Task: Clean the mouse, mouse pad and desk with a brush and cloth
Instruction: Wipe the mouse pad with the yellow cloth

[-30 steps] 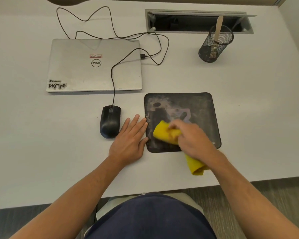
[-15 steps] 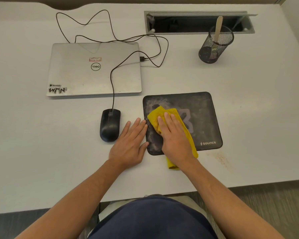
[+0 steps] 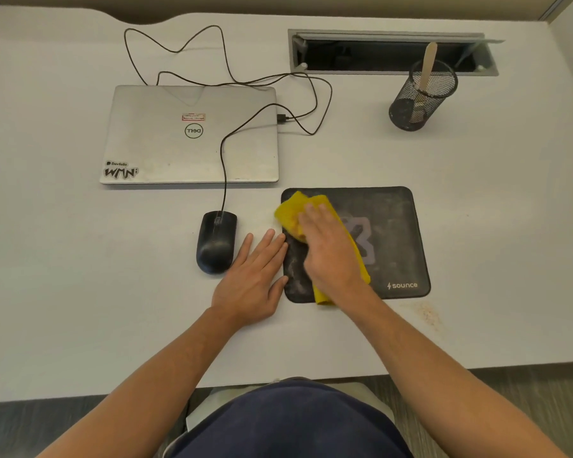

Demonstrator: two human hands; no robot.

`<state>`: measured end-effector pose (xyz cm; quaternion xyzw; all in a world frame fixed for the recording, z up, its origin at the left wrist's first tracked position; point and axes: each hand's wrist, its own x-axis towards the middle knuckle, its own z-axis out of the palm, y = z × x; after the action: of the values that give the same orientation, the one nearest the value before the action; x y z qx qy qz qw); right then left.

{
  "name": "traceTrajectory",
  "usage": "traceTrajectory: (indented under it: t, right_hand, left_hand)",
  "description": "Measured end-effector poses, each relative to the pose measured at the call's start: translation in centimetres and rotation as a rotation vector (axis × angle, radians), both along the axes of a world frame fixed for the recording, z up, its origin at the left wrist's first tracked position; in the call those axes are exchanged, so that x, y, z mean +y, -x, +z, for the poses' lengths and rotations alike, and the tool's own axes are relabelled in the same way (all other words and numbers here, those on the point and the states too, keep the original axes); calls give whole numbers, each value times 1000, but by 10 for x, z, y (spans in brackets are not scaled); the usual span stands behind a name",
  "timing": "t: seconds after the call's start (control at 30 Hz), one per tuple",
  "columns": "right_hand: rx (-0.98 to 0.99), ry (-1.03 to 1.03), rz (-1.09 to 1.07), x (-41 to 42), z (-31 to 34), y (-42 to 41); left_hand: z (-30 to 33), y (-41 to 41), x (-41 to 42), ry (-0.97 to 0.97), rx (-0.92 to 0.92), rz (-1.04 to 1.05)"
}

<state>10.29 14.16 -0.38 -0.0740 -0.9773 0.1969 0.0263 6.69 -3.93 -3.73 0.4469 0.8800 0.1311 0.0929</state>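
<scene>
A dusty black mouse pad (image 3: 394,233) lies on the white desk (image 3: 80,292). My right hand (image 3: 331,252) presses a yellow cloth (image 3: 290,214) flat onto the pad's far left corner, with the cloth trailing back under my palm to the pad's near edge. My left hand (image 3: 255,276) lies flat on the desk, fingers apart, its fingertips touching the pad's left edge. A black wired mouse (image 3: 215,242) sits just left of my left hand. The brush (image 3: 425,71) stands in a black mesh cup (image 3: 420,97) at the far right.
A closed silver laptop (image 3: 189,137) lies behind the mouse, with the mouse cable (image 3: 225,166) looping over it. An open cable slot (image 3: 387,54) runs along the desk's back. A brownish smear (image 3: 427,314) marks the desk near the pad's front right corner.
My right hand has pushed the yellow cloth from the pad's near left part up to its far left corner. My left hand has stayed flat beside the pad.
</scene>
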Motion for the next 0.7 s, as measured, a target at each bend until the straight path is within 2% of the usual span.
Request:
traceTrajectory:
  t: [0.1,0.3,0.37,0.47,0.57,0.7]
  right_hand:
    - [-86,-54,61,-7,0,6]
    - [-182,-209,-30,29,3,48]
    - [-189,-198,-32,37,6,53]
    - [-134,-62,-77,33,12,35]
    - [-70,4,40,7,13,2]
    - [-182,-126,143,-4,7,-9]
  left_hand:
    - [-2,-1,0,-4,2,7]
    - [-2,-1,-1,42,1,12]
    - [-2,-1,0,41,3,15]
    - [-3,-1,0,50,5,24]
    - [-4,0,0,11,3,12]
    - [-3,0,1,-14,2,6]
